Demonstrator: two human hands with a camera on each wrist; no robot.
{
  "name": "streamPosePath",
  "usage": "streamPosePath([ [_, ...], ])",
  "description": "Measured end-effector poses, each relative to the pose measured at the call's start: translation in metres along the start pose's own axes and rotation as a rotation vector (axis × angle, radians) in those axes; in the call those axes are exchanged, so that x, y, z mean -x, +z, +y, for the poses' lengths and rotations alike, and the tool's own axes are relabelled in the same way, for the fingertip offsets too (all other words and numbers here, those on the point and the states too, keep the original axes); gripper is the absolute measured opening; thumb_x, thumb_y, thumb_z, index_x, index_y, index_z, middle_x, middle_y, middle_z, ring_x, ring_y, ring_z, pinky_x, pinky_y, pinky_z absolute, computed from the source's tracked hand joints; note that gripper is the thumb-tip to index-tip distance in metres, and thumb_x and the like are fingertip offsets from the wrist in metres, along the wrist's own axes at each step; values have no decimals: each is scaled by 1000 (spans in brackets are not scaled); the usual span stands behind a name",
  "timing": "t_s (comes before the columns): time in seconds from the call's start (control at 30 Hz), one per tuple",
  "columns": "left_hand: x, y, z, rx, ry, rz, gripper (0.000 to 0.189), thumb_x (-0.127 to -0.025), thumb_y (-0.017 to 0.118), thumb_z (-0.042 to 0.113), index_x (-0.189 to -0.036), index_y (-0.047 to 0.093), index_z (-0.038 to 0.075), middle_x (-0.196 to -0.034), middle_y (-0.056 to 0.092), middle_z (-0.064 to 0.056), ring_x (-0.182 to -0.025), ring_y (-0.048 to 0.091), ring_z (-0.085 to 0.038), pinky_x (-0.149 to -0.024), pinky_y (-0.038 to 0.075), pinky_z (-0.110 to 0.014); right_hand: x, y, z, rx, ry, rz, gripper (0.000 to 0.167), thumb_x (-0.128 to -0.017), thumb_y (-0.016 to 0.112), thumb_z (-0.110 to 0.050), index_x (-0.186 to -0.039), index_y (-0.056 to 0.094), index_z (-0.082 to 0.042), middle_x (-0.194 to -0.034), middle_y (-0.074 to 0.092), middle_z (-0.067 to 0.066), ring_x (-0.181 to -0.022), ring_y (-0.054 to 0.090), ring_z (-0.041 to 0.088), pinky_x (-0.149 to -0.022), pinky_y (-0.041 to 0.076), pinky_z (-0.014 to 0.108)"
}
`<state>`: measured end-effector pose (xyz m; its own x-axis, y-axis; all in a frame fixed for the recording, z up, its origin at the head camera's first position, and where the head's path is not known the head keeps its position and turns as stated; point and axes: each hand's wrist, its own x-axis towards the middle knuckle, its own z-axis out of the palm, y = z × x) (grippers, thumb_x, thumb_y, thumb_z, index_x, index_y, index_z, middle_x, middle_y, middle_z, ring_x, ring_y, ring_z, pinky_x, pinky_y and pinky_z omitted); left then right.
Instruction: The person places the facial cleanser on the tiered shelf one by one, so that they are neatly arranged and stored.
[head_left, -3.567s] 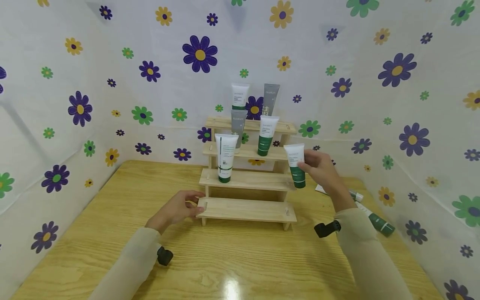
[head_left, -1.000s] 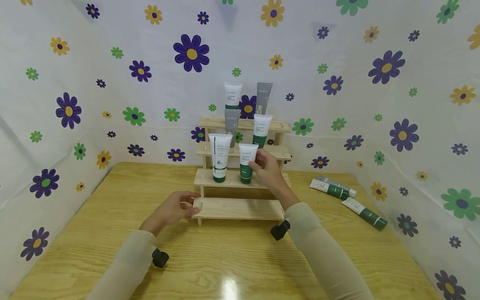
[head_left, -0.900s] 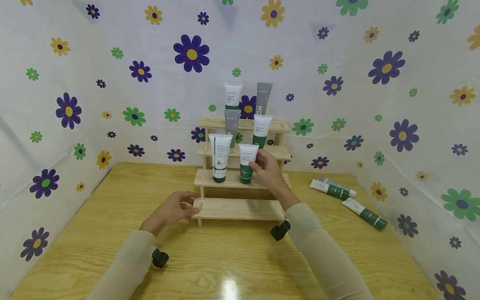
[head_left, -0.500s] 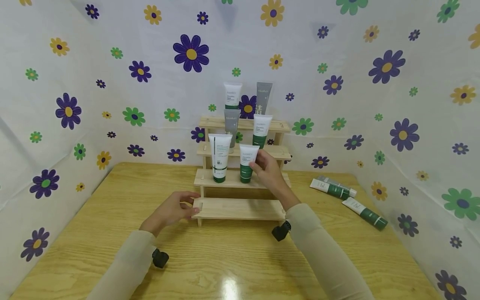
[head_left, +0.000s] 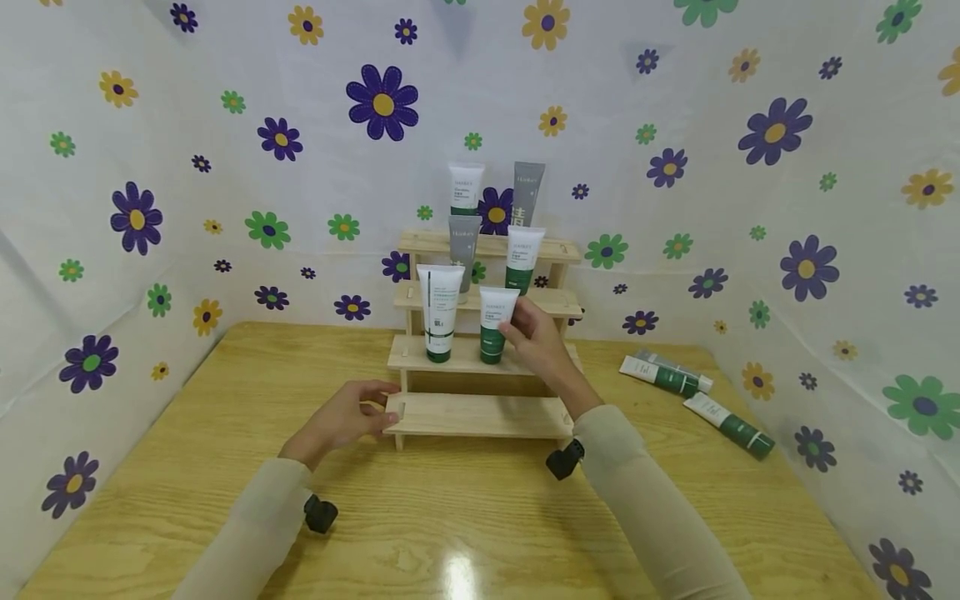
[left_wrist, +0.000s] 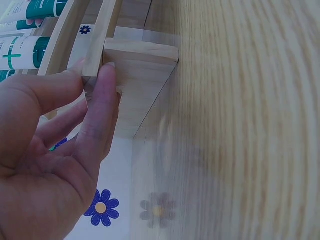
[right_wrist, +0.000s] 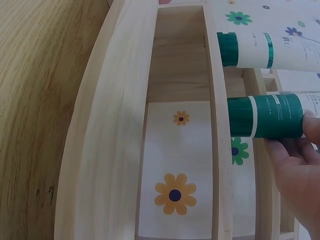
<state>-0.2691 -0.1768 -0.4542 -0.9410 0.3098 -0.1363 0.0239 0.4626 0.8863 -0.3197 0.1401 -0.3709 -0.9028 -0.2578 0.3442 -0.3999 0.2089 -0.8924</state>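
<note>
My right hand (head_left: 536, 333) grips a white-and-green squeeze tube (head_left: 492, 327) by its right side. The tube stands cap down at the second step from the bottom of a wooden stepped display stand (head_left: 465, 415). Its dark green cap (right_wrist: 241, 116) is right at that step's edge in the right wrist view. To its left stands a taller white tube (head_left: 442, 310) with a green cap. My left hand (head_left: 345, 421) pinches the left end of the bottom step, thumb above and fingers below, as the left wrist view shows.
On the step behind stand a grey tube (head_left: 463, 242) and a white-and-green tube (head_left: 522, 257). The top step bears another white tube (head_left: 465, 187) and a grey tube (head_left: 528, 190). Several tubes, including a white-and-green one (head_left: 731, 427), lie on the table (head_left: 420, 517) at right.
Since the earliest frame, my right hand has carried the tube leftward from the stand's right end to beside the taller white tube. Over the last second both hands stay nearly still.
</note>
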Motion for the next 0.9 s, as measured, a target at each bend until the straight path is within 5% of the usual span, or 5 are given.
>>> streamPosePath([
  [0.4,0,-1,2,-7,-8,2,52,-96,74,13,-144,56,4,-131,62,-21,-91,70,-18,-81,65,-37,10,-20,-1,65,42,-35,43,-104,61,-14,-146,52,-6,-147,59,19,-139,55,34,-121,42,48],
  [0.77,1,-3,3,-7,-2,1,51,-96,73,11,-143,56,3,-128,62,-21,-91,70,-18,-81,65,-37,26,-67,3,-34,14,-61,44,-103,62,-9,-143,50,5,-138,60,32,-113,73,16,-95,60,25],
  [0.9,1,-2,3,-6,-13,2,51,-96,73,12,-144,56,5,-129,62,-21,-91,70,-18,-81,65,-37,34,-88,6,18,12,-32,41,-103,62,-10,-141,53,5,-135,60,34,-107,74,11,-91,60,22],
])
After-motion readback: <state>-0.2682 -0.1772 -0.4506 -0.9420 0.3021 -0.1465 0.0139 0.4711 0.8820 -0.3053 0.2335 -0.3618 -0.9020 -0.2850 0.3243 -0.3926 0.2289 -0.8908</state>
